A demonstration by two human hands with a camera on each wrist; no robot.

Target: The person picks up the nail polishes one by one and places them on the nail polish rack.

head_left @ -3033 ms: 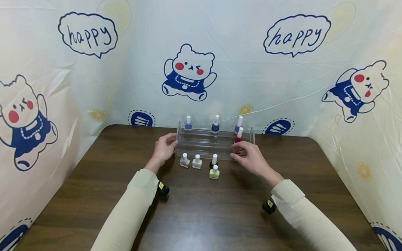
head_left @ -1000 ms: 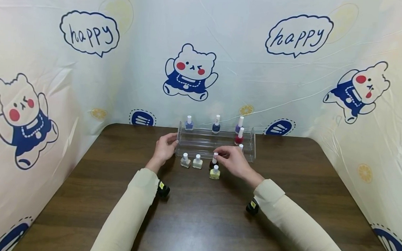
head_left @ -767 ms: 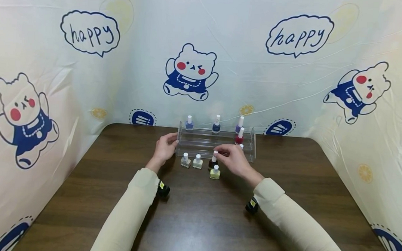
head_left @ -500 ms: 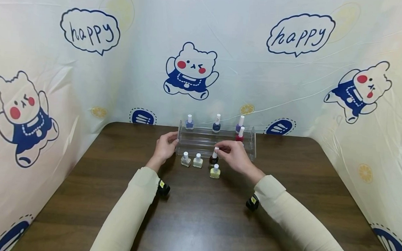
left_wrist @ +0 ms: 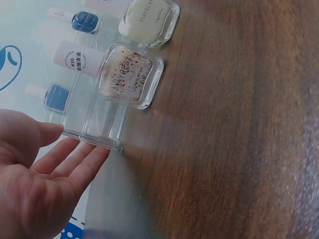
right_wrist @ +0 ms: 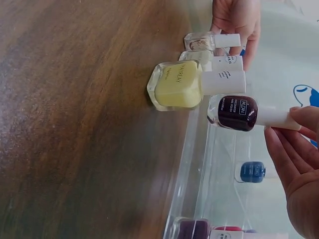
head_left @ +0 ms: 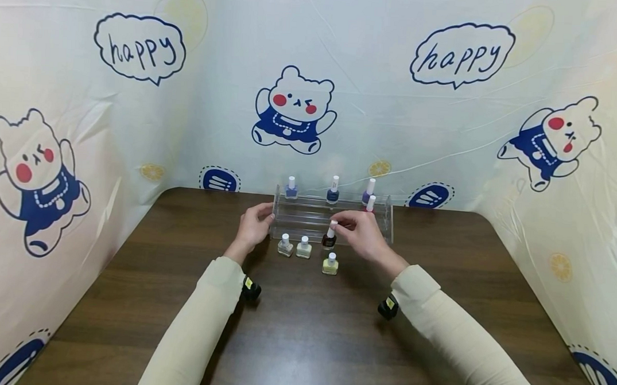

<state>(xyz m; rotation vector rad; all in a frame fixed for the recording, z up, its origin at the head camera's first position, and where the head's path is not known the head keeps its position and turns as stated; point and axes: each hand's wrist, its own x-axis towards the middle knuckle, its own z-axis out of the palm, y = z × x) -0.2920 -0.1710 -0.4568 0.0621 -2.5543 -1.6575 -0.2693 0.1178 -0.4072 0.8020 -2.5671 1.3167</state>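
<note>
My right hand (head_left: 361, 232) pinches the white cap of a dark plum nail polish bottle (right_wrist: 238, 113) between thumb and fingertips. The bottle hangs upright at the front of a clear acrylic tiered rack (head_left: 299, 218), behind the yellow nail polish bottle (right_wrist: 178, 85). At the rack's left end, the thumb and extended fingers of my left hand (left_wrist: 45, 174) touch the end panel. Closest to that hand stands a glitter-flecked nail polish bottle (left_wrist: 127, 74), with a pale cream nail polish bottle (left_wrist: 144, 20) beside it. Both are on the table before the rack.
Light blue (head_left: 291, 190), navy (head_left: 332, 193) and purple (head_left: 367, 196) nail polish bottles stand on the top tier. A red one (head_left: 371, 205) below is mostly hidden by my right hand. Another dark bottle (right_wrist: 193, 229) sits low at the right end. A printed curtain (head_left: 373, 120) encloses the wooden table (head_left: 292, 329).
My right hand has moved left from the rack's right end, taken the dark plum bottle by its cap and raised it from the table toward the rack. My left hand stays at the rack's end.
</note>
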